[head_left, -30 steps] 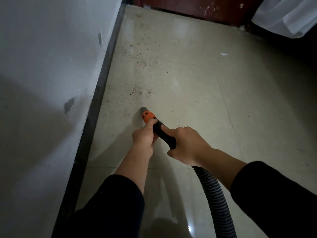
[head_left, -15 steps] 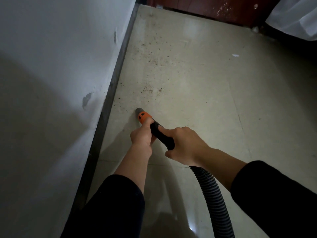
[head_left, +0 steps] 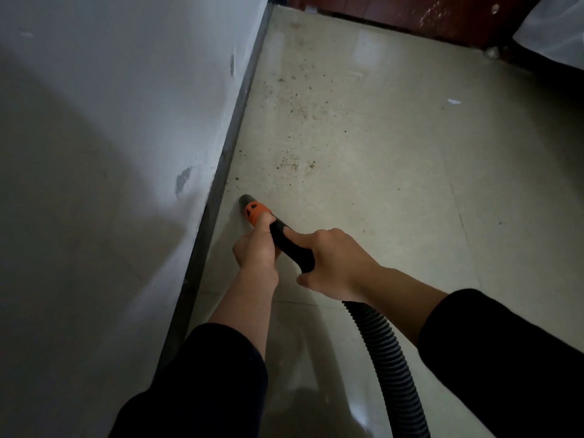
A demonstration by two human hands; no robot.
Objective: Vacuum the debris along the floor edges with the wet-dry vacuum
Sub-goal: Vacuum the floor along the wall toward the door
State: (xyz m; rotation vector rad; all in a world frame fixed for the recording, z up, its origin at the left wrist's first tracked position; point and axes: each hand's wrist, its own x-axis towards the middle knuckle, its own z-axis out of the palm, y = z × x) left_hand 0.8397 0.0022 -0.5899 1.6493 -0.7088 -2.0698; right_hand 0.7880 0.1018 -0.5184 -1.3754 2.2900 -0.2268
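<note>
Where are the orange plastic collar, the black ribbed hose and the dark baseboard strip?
Orange plastic collar [head_left: 256,212], head view: top side.
Black ribbed hose [head_left: 379,349], head view: mid-length.
Dark baseboard strip [head_left: 238,121], head view: far stretch.

Your vacuum nozzle [head_left: 255,212] is sliding left, closing the gap to the dark baseboard [head_left: 226,154], and now its tip is just beside it. Your left hand [head_left: 256,251] and right hand [head_left: 335,260] travel with it, leaving the speckled debris patch [head_left: 289,162] further to its right.

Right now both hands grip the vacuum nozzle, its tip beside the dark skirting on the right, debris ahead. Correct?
No. The head view shows the dark skirting on the left, not the right. The left hand and right hand both grip the vacuum nozzle, tip beside it, debris ahead.
</note>
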